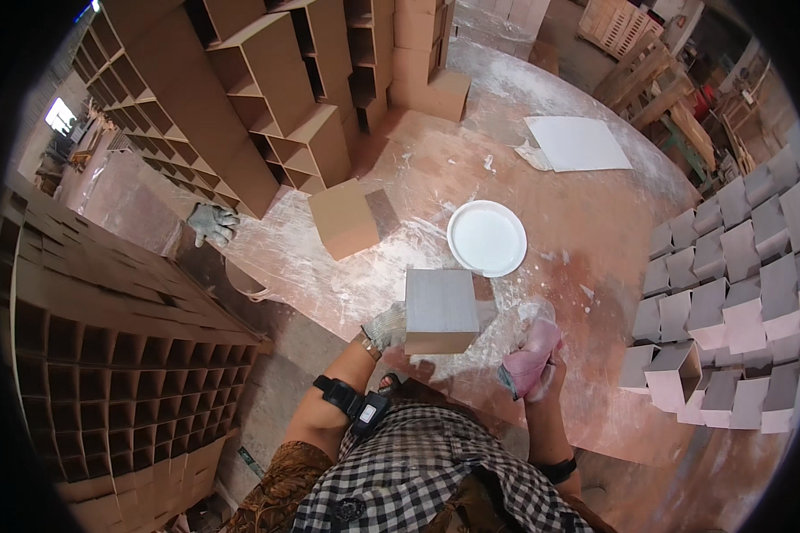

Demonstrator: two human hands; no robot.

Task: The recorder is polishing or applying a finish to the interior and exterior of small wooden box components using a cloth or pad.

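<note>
A box with a grey-coated top and a bare brown front side stands in front of me at the near part of the table. Wearing a pale knit glove, my left hand grips it by its left side, and the fingertips are hidden by the box. To the right of the box, my right hand is closed around a bunched pink cloth smeared with white. Just beyond the box sits a round white tub of white paste. Farther left is an uncoated brown box.
Brown open boxes are stacked high at the far left, with more at the near left. Grey-coated boxes fill the right side. A white sheet lies on the far table; a grey glove rests at its left edge.
</note>
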